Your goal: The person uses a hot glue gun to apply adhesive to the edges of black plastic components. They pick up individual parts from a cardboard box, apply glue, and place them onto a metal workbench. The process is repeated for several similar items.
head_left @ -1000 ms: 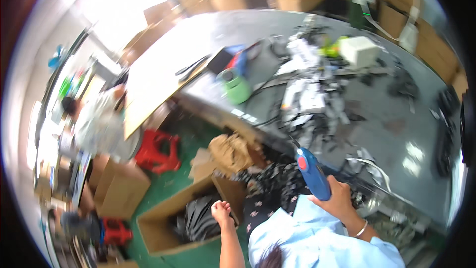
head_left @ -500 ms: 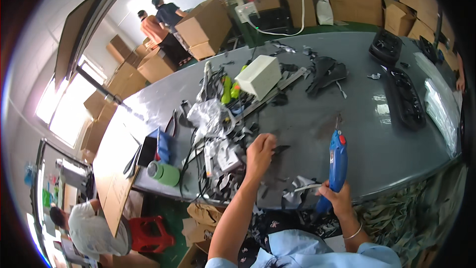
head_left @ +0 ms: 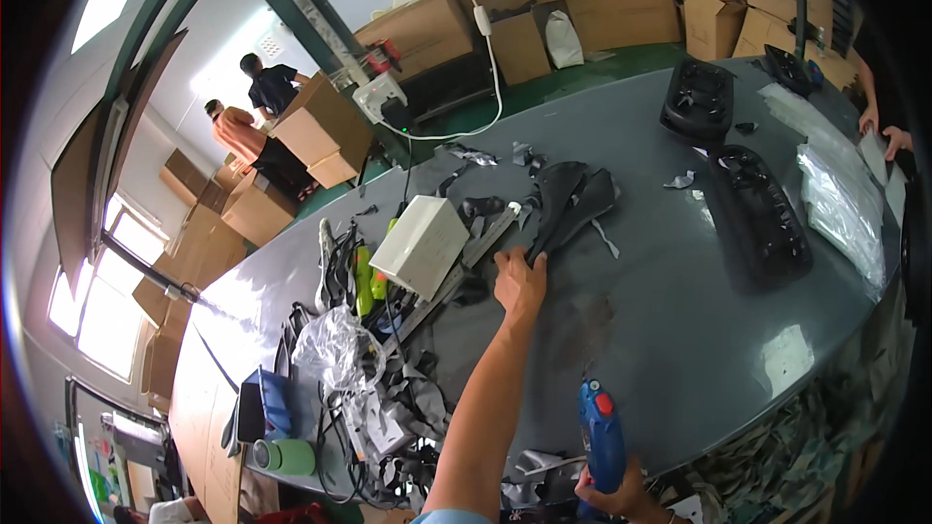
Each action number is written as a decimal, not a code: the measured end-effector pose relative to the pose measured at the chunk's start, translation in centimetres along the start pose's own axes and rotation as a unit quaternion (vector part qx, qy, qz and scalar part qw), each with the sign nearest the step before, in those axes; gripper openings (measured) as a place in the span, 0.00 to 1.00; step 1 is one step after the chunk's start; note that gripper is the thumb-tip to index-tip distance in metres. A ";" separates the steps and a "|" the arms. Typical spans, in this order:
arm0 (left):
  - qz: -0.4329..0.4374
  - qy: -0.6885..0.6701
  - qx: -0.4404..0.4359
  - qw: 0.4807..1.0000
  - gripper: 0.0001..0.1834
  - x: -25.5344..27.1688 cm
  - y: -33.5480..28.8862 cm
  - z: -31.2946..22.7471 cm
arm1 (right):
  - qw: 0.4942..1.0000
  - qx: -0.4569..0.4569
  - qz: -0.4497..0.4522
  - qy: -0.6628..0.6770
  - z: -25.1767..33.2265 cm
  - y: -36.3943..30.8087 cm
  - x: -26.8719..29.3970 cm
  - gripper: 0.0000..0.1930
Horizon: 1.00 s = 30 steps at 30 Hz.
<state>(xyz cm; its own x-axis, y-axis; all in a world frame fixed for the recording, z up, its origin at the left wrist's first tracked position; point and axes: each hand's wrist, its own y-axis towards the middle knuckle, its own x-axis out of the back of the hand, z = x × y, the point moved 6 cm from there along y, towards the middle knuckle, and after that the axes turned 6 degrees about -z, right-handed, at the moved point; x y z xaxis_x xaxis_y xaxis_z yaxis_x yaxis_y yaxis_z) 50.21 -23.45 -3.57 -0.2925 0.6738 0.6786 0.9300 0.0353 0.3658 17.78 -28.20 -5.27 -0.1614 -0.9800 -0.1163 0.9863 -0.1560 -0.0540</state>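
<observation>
Left hand point(head_left: 519, 281) now farther out, fingers on black part point(head_left: 568, 196).

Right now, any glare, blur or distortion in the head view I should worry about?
Head view: strong fisheye, the table edge bows and the corners go black. Windows at left are blown out, with a glare patch on the tabletop near them. Left hand on the black part is sharp; right hand with the blue tool sits at the lower rim, partly cut off.

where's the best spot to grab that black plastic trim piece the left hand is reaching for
Probably the near lower tip of the black trim piece, where the left hand meets it. The piece lies flat and narrows toward the person, so that end fits a pinch, coming from the table's near side, clear of the white box.
</observation>
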 end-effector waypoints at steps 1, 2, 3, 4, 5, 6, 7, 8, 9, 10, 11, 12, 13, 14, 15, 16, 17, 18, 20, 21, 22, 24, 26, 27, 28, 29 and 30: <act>0.031 0.032 0.023 0.999 0.14 0.2 0.0 -0.4 | 1.000 -0.003 0.012 -0.012 0.1 0.0 -0.1 0.11; 0.046 0.041 0.033 0.998 0.11 0.1 0.5 0.1 | 1.000 0.007 -0.006 -0.009 0.0 -0.1 -0.2 0.11; 0.079 -0.031 0.077 0.993 0.11 0.2 0.6 0.8 | 1.000 0.000 -0.017 -0.001 0.0 -0.1 -0.2 0.11; 0.108 -0.101 0.121 0.982 0.11 0.9 0.6 1.9 | 1.000 -0.005 -0.023 0.010 0.0 -0.2 -0.4 0.12; 0.132 -0.166 0.162 0.964 0.12 1.6 0.3 3.1 | 0.999 -0.008 -0.027 0.024 0.1 -0.4 -0.7 0.12; 0.142 -0.291 0.214 0.922 0.12 2.0 -0.3 5.1 | 0.999 -0.009 -0.023 0.022 0.1 -0.5 -1.0 0.12; 0.156 -0.373 0.261 0.877 0.13 2.7 -2.2 5.8 | 0.999 -0.013 -0.028 0.022 0.1 -0.4 -0.9 0.12; 0.178 -0.454 0.305 0.818 0.14 2.9 -4.7 5.6 | 0.999 -0.018 -0.045 0.018 0.0 -0.4 -0.3 0.12; 0.168 -0.463 0.318 0.810 0.15 4.8 -6.8 6.2 | 0.999 -0.011 -0.044 0.017 0.0 -0.4 -0.1 0.12; 0.156 -0.473 0.330 0.802 0.17 7.0 -8.8 6.7 | 0.999 -0.002 -0.042 0.013 -0.3 -0.3 -0.1 0.12; 0.140 -0.469 0.344 0.801 0.17 9.3 -10.6 6.9 | 0.999 0.003 -0.039 0.007 -0.5 -0.4 -0.2 0.12; 0.123 -0.465 0.360 0.800 0.18 11.8 -12.6 7.0 | 0.999 -0.009 -0.040 0.003 -0.6 -0.4 -0.3 0.12; 0.136 -0.489 0.346 0.789 0.19 13.9 -14.5 6.9 | 0.999 -0.019 -0.042 0.020 -1.1 -0.4 -0.2 0.12; 0.147 -0.515 0.333 0.776 0.20 16.0 -16.4 6.9 | 0.998 -0.031 -0.044 0.034 -1.6 -0.4 -0.1 0.12; 0.158 -0.540 0.319 0.763 0.22 17.9 -18.3 6.7 | 0.997 -0.042 -0.046 0.048 -1.8 -0.6 -0.1 0.12; 0.157 -0.530 0.322 0.769 0.20 20.1 -20.4 6.4 | 0.998 -0.034 -0.024 0.047 -1.1 -0.7 -0.5 0.13; 0.153 -0.518 0.322 0.778 0.19 22.0 -22.3 6.5 | 0.999 -0.023 0.001 0.049 -0.3 -0.3 -1.1 0.13; 0.167 -0.501 0.263 0.807 0.20 23.3 -24.2 7.3 | 0.998 -0.011 0.025 0.053 0.7 0.0 -1.8 0.14; 0.112 -0.510 0.305 0.797 0.19 25.7 -28.7 8.7 | 0.998 0.013 0.010 0.064 3.3 0.0 -4.1 0.16; 0.088 -0.530 0.325 0.778 0.18 26.7 -30.7 9.2 | 0.997 0.022 0.002 0.071 4.6 0.0 -5.2 0.18; 0.095 -0.496 0.310 0.806 0.18 27.5 -32.3 9.8 | 1.000 0.020 0.005 0.020 5.9 0.0 -6.1 0.18; 0.081 -0.481 0.296 0.822 0.17 28.1 -35.9 11.5 | 0.997 0.023 0.018 -0.075 7.9 0.2 -7.7 0.20; 0.086 -0.484 0.293 0.820 0.20 29.1 -38.2 11.6 | 0.992 0.072 0.002 -0.108 7.9 0.3 -8.9 0.20; 0.114 -0.463 0.298 0.827 0.20 29.4 -39.3 11.7 | 0.988 0.097 -0.004 -0.123 7.9 0.1 -9.5 0.20; 0.135 -0.442 0.303 0.833 0.21 30.3 -39.7 11.1 | 0.989 0.091 0.016 -0.112 8.1 -0.2 -10.6 0.21; 0.155 -0.419 0.313 0.838 0.21 31.1 -40.2 10.5 | 0.989 0.088 0.058 -0.102 8.2 -0.8 -11.7 0.22; 0.122 -0.467 0.346 0.805 0.24 32.1 -40.1 9.9 | 0.987 0.085 0.100 -0.091 8.4 -1.4 -12.7 0.22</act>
<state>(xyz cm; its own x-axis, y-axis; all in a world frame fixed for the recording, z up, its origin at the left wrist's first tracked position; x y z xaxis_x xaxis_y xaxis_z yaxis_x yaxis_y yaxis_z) 5.72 4.06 -2.78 -0.0871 0.9724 -0.2166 0.9304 0.0018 -0.3665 18.77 -16.53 4.65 0.0303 -0.9968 0.0739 0.9918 0.0392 0.1215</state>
